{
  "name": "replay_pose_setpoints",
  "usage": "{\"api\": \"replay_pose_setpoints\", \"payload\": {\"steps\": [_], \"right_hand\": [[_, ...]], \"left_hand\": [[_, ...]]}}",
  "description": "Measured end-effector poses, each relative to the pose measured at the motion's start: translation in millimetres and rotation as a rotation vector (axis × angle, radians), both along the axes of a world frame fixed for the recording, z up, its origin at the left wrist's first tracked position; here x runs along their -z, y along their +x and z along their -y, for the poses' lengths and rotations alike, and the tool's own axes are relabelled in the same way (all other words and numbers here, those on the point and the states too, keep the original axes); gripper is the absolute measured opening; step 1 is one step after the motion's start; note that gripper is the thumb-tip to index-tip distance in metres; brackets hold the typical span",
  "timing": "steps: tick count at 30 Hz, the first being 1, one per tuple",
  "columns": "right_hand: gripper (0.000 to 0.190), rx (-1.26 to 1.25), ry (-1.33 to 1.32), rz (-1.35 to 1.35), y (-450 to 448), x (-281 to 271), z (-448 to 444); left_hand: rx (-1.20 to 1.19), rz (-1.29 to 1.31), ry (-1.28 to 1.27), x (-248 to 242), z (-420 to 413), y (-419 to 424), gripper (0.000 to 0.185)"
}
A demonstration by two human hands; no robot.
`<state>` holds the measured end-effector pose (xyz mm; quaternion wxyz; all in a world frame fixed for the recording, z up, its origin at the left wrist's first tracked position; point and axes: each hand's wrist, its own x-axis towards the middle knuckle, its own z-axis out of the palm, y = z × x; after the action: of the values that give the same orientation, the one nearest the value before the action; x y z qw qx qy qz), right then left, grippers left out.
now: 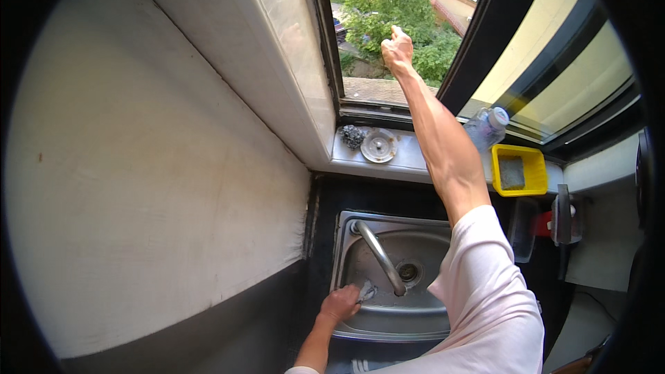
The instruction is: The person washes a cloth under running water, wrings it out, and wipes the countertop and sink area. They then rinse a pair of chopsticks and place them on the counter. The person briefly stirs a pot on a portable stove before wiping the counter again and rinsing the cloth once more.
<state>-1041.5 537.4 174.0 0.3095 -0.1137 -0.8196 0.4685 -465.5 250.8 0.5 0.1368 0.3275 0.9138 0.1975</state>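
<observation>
My left hand [340, 302] is at the left side of a stainless steel sink [358, 324], its fingers closed on a crumpled whitish cloth or wad [368, 291] above the basin. My right arm stretches far forward over the sill. At its end my right hand [398, 49] is raised before the window opening, fingers curled in; nothing shows in it, though its palm side is hidden. A curved metal faucet [382, 257] reaches over the basin near the drain [408, 271]. My right sleeve covers the right part of the sink.
A steel wool scourer [352, 136] and a round whitish dish [379, 145] lie on the window sill [410, 150]. Right of my forearm are a clear plastic bottle [486, 127] and a yellow tub [543, 171] with a grey sponge [511, 172]. Dark window frames [499, 26] flank the opening.
</observation>
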Motion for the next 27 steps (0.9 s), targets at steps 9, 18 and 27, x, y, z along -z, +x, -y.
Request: {"api": "replay_pose_setpoints", "payload": {"steps": [9, 18, 27], "right_hand": [[0.054, -0.732, -1.193, 0.118, 286, -11, -5], [0.076, -0.41, -1.995, 0.544, 543, 58, 53], [0.073, -0.205, -1.53, 0.576, 620, 56, 29]], "left_hand": [[-0.03, 0.111, 0.05, 2, 0, 0, 0.036], [0.007, -0.008, -0.034, -10, -6, 2, 0.039], [-0.224, 0.032, 0.02, 3, -37, 6, 0.041]]}}
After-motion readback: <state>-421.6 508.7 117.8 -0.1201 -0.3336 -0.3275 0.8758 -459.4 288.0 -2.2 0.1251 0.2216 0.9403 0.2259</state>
